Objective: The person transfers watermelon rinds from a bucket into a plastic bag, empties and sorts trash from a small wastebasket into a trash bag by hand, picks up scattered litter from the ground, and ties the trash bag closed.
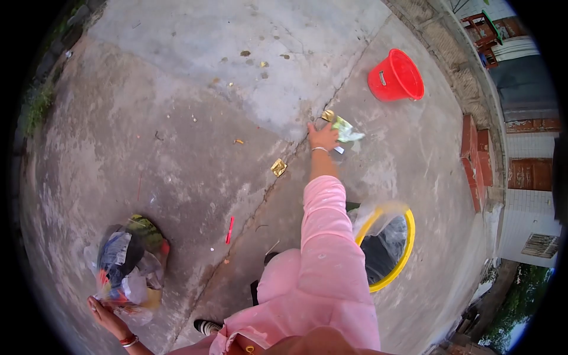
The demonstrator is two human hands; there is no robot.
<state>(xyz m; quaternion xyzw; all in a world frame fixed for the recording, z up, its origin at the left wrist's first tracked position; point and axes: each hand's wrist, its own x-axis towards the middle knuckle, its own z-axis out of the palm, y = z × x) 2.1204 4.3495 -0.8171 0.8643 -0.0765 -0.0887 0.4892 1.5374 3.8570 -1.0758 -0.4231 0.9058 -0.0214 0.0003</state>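
Note:
My right hand (323, 138) is stretched out over the concrete, its fingers bent down onto a green and white wrapper (349, 131) that is smeared by motion. A gold foil wrapper (328, 115) lies just beyond the fingertips, and a small white piece (338, 150) is beside the wrist. At the lower left, my left hand (109, 319) is at the edge of a clear plastic bag (139, 313) and appears to grip it; the thumb is hidden. Crumpled paper, dark scraps and a green-striped piece (142, 228) fill the bag.
A red bucket (387, 80) stands at the upper right. Close to my right side is a yellow-rimmed bin (409, 248) with a clear liner. Another gold wrapper (278, 167) and a red stick (229, 230) lie on the ground. Brick steps (471, 163) border the right.

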